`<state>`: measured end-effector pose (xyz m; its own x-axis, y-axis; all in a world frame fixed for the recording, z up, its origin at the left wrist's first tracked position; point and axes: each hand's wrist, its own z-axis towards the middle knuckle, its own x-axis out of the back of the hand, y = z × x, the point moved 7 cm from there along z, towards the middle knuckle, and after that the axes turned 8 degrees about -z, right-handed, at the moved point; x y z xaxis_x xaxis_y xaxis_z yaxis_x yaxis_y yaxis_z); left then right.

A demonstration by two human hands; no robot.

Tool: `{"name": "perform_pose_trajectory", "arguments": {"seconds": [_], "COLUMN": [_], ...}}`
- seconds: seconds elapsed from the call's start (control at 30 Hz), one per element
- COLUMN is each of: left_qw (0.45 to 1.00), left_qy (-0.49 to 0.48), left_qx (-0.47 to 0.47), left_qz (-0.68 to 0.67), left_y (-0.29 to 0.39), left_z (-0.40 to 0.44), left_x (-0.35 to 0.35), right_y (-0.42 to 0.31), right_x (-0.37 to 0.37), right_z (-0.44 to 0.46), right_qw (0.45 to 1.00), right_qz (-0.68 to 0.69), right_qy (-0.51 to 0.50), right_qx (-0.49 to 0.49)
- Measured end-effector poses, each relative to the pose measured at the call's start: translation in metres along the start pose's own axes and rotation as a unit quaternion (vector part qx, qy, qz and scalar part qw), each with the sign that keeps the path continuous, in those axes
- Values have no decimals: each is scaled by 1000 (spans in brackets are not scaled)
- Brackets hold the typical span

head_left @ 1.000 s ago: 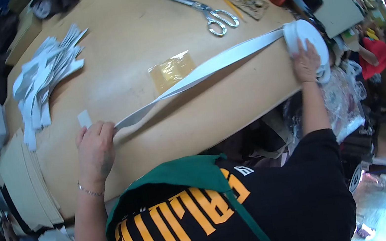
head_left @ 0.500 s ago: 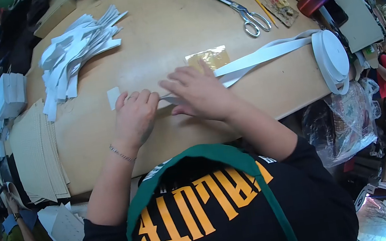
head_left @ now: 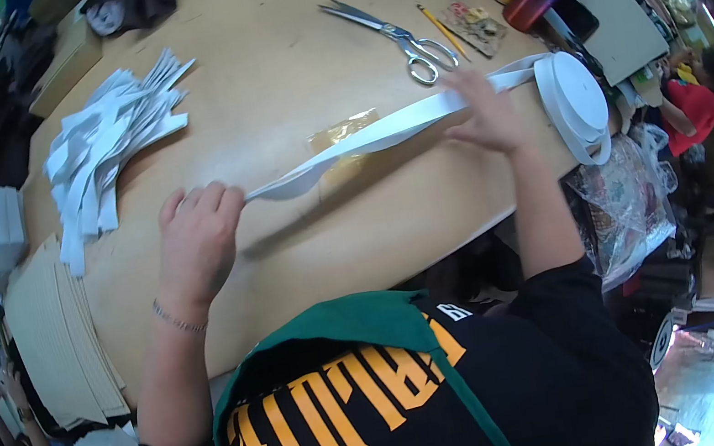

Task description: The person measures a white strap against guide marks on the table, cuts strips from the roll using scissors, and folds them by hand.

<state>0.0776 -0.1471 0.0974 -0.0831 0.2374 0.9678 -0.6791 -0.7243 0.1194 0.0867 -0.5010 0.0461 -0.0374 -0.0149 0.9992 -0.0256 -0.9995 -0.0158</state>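
A long white elastic band (head_left: 389, 130) stretches, twisted and lifted, across the table from a flat white roll (head_left: 576, 93) at the right. My left hand (head_left: 202, 237), with a chain bracelet at the wrist, is closed on the free end of the band. Beside the roll, my right hand (head_left: 490, 111) is slightly blurred, its thumb and fingers spread apart about the band; whether it touches the band I cannot tell. Beneath the band, a shiny yellowish patch of clear tape (head_left: 345, 130) lies on the tabletop. Large scissors (head_left: 394, 36) rest beyond the band.
A pile of cut white strips (head_left: 109, 140) lies at left, above stacked beige sheets (head_left: 55, 333). At the back right are a pencil (head_left: 442, 30), a phone (head_left: 575, 15) and a red bottle (head_left: 528, 8). Wrapped plastic (head_left: 626, 201) stands beyond the table's right edge.
My right hand has moved right along the band toward the roll, its fingers spreading. My left hand has drawn left with the band's end, and the band is now pulled out longer.
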Motion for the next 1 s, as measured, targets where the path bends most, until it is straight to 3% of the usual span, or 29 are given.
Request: {"name": "perform_pose_trajectory", "arguments": {"seconds": [0.07, 0.13, 0.17, 0.23, 0.33, 0.43, 0.67, 0.77, 0.8, 0.83, 0.87, 0.9, 1.0], "left_qw": [1000, 1000, 1000, 1000, 999, 998, 997, 998, 998, 998, 998, 998, 998], "left_qy": [-9, -18, -20, -19, -7, -12, -44, -43, -40, -45, -48, -49, -28], "left_qx": [0, 4, 4, 8, 26, 50, 56, 48, 41, 43, 41, 38, -7], "left_qz": [6, 10, 10, 11, 18, 28, -14, -13, -14, -9, -4, 2, 50], "left_y": [5, 8, 10, 10, 1, -12, -13, -6, -2, 0, 2, 4, 9], "left_z": [-5, -9, -10, -12, -13, -21, -38, -43, -44, -44, -44, -42, -34], "left_x": [4, 5, 5, 3, 4, 2, -9, -3, 0, 3, 7, 11, 22], "right_y": [102, 210, 204, 205, 224, 273, 274, 141, 71, -20, -99, -159, -223], "right_x": [5, 5, 28, 21, -3, -9, -2, 29, 29, 41, 44, 49, 33], "right_z": [-4, -2, -13, -20, -29, -59, -80, -44, -31, -25, -31, -35, 2], "right_qw": [981, 985, 930, 878, 910, 990, 993, 995, 990, 970, 938, 919, 839], "right_qz": [180, -30, -137, -113, -171, -84, -71, -42, 28, 201, 214, 198, 377], "right_qy": [66, 88, 13, -25, 47, 81, 34, 75, 128, 84, 106, 69, -194], "right_qx": [-23, -145, -341, -464, -376, -84, -86, -58, 58, 110, 250, 334, 341]}}
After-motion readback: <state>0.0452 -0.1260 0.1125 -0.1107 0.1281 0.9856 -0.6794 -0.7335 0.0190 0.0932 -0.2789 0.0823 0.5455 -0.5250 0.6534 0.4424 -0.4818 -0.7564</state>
